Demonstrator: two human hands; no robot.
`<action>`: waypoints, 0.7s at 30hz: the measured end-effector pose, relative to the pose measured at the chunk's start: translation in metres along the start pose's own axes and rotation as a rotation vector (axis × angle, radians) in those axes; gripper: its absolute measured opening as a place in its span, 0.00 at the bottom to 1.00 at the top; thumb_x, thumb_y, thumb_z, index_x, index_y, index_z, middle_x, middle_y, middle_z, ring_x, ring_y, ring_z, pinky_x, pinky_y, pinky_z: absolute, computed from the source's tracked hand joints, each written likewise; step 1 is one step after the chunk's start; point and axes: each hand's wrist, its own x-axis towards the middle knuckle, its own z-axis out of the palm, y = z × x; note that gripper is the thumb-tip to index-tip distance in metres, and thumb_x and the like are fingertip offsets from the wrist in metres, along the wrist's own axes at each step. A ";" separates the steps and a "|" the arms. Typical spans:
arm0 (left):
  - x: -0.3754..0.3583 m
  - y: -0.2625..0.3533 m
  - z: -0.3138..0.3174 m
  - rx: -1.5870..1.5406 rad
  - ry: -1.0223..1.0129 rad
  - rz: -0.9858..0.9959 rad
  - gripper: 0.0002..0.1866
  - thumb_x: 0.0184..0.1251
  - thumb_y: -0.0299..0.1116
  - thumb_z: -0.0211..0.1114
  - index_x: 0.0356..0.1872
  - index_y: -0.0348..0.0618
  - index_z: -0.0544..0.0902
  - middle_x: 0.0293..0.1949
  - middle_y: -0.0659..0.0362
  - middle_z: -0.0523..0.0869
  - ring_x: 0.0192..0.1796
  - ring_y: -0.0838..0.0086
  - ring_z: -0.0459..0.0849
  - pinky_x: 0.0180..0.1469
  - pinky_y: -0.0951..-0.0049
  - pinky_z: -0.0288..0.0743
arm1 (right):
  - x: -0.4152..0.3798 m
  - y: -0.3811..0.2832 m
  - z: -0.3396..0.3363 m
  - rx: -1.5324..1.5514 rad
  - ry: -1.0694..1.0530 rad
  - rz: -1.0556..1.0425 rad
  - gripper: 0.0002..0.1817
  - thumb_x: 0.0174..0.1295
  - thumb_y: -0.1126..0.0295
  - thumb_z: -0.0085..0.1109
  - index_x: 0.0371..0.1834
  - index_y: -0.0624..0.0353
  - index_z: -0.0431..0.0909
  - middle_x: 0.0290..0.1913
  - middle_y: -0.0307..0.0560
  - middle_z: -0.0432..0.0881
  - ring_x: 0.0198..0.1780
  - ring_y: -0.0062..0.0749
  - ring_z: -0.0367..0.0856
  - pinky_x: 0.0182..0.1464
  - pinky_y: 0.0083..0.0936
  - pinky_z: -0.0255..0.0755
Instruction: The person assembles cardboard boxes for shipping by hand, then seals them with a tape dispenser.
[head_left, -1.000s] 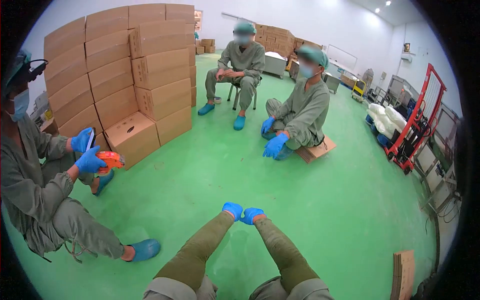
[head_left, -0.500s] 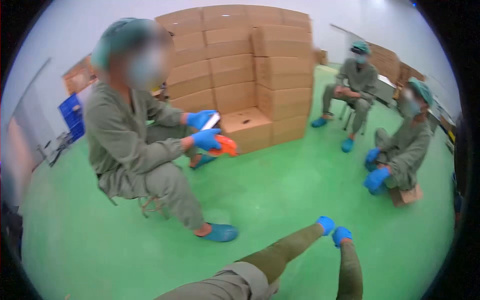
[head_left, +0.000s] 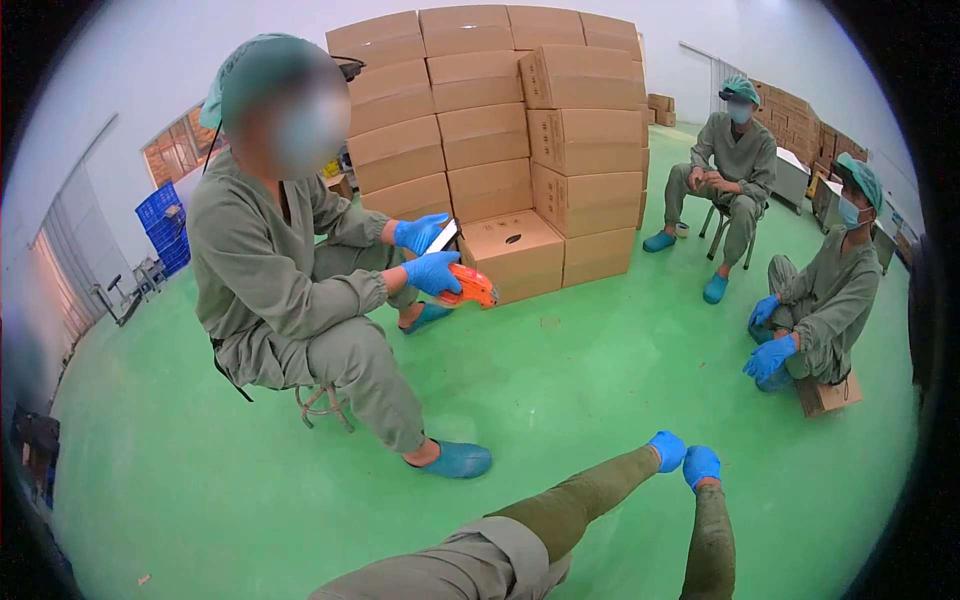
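Note:
My left hand (head_left: 667, 451), in a blue glove, is closed at the end of an outstretched arm in a dark green under-sleeve. Close beside it, my right hand (head_left: 702, 467) is also closed, in a matching glove. The knuckles of both face each other almost touching, over the green floor (head_left: 560, 400). Nothing shows protruding from either fist. The fingertips are turned away from me.
Left, a seated person (head_left: 290, 250) holds a phone (head_left: 445, 236) and an orange handheld tool (head_left: 473, 287). Cardboard boxes (head_left: 475, 135) are stacked behind. Another person (head_left: 735, 165) sits on a stool at back right; a third (head_left: 835, 290) sits low on a carton (head_left: 830, 394).
My view has shifted slightly, so the people and boxes appear a little farther right. My two fists stay side by side, closed.

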 end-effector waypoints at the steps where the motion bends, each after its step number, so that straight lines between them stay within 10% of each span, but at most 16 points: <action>1: -0.002 0.001 -0.003 -0.001 -0.010 -0.018 0.10 0.58 0.33 0.58 0.30 0.45 0.88 0.34 0.49 0.88 0.37 0.53 0.88 0.39 0.54 0.81 | 0.006 0.005 0.004 -0.008 0.027 -0.036 0.12 0.57 0.62 0.55 0.27 0.54 0.86 0.34 0.56 0.86 0.38 0.54 0.85 0.41 0.43 0.79; 21: 0.008 -0.019 0.012 0.100 -0.018 0.007 0.11 0.60 0.37 0.58 0.32 0.46 0.88 0.36 0.50 0.88 0.39 0.53 0.88 0.40 0.53 0.80 | -0.013 -0.016 -0.038 0.116 -0.067 0.070 0.16 0.58 0.59 0.53 0.32 0.59 0.85 0.37 0.60 0.85 0.41 0.58 0.83 0.46 0.46 0.78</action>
